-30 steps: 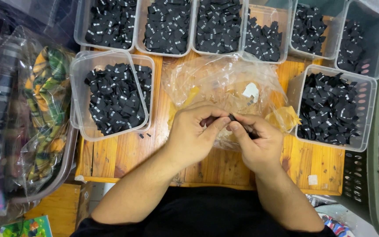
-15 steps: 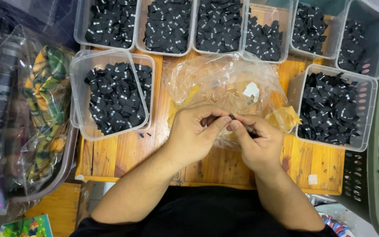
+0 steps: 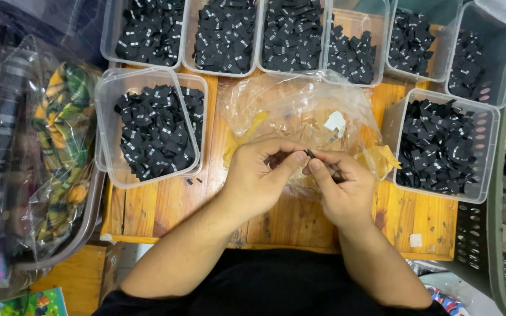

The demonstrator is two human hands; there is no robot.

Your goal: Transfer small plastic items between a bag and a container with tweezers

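Over the clear bag (image 3: 300,111), almost nothing has changed in the last second: your hands stay together, so the work on the small black label (image 3: 310,154) goes on. Your left hand (image 3: 259,175) and right hand (image 3: 341,187) both pinch it between thumb and forefinger, fingers curled, wrists resting above the wooden table (image 3: 288,222).

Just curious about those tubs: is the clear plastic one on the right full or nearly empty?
Fairly full: the clear plastic tub on the right holds a heap of small black fabric labels covering its floor.
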